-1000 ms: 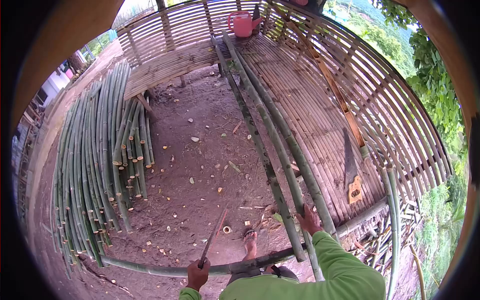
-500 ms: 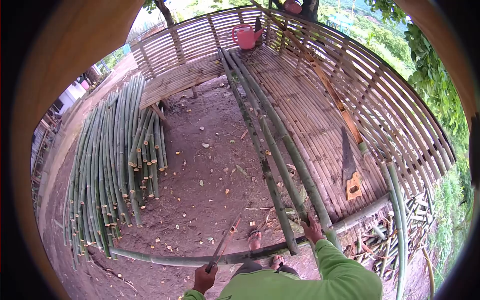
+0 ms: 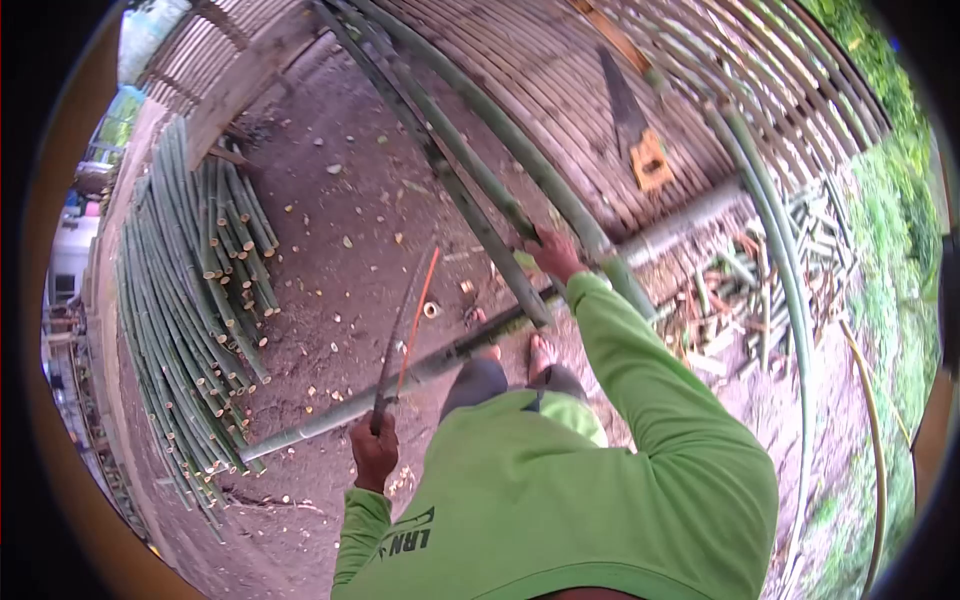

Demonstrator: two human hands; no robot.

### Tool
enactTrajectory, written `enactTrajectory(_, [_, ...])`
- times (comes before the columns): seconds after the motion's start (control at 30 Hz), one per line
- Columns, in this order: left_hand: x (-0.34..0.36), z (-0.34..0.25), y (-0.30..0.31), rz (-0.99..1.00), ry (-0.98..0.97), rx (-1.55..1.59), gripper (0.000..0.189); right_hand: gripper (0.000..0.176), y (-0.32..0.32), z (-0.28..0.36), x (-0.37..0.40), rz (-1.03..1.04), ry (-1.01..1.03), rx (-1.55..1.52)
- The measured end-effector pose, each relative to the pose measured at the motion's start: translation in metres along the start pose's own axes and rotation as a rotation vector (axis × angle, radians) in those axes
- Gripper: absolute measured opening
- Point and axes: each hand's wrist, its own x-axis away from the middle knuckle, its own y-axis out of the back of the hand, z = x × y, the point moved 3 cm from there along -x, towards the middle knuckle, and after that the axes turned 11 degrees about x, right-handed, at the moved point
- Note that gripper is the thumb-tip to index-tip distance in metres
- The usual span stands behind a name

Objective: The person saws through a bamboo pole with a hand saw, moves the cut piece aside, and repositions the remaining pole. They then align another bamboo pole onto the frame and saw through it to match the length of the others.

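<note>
Bare brown soil (image 3: pixel 310 215) underlies the scene. At left, cut green bamboo (image 3: pixel 165 300) lies stacked. The left hand (image 3: pixel 374 452) is closed round the dark handle of a long narrow blade (image 3: pixel 396 335), raised; an orange strip (image 3: pixel 418 315) shows beside it. A crossing pole (image 3: pixel 325 418) lies below. At centre, the right hand (image 3: pixel 557 252) grips the near part of the middle pole (image 3: pixel 478 170), between two others. Step in hand, as judged: steadying this pole; a next move would call for a firm hold, fingers clear of the blade. At right, a handsaw (image 3: pixel 630 112) rests on slats (image 3: pixel 560 100), beyond scattered offcuts (image 3: pixel 740 265).
</note>
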Motion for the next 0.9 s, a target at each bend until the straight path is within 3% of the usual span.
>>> enactTrajectory(0.1, [0.004, -0.017, 0.008, 0.121, -0.109, 0.070, 0.033, 0.051, 0.047, -0.009, 0.061, 0.109, -0.094, -0.049])
enactTrajectory(0.2, [0.001, -0.018, 0.009, 0.274, -0.152, 0.077, 0.033, 0.069, 0.066, -0.023, 0.152, 0.034, -0.133, 0.068])
enactTrajectory(0.3, [-0.013, -0.019, -0.003, 0.419, -0.151, -0.006, 0.032, 0.085, 0.059, -0.012, 0.187, -0.035, -0.254, 0.219])
enactTrajectory(0.47, [-0.035, -0.023, -0.019, 0.525, -0.352, -0.118, 0.033, 0.080, 0.020, -0.009, 0.195, 0.193, -0.334, 0.100])
enactTrajectory(0.57, [-0.044, -0.008, -0.023, 0.585, -0.387, -0.163, 0.032, 0.078, 0.007, -0.010, 0.200, 0.105, -0.429, 0.034])
enactTrajectory(0.73, [-0.048, -0.004, -0.047, 0.662, -0.499, -0.201, 0.031, 0.050, 0.010, -0.007, 0.198, 0.101, -0.502, 0.004])
enactTrajectory(0.9, [-0.054, 0.007, -0.065, 0.689, -0.514, -0.198, 0.029, 0.054, -0.002, -0.013, 0.193, 0.119, -0.532, 0.005])
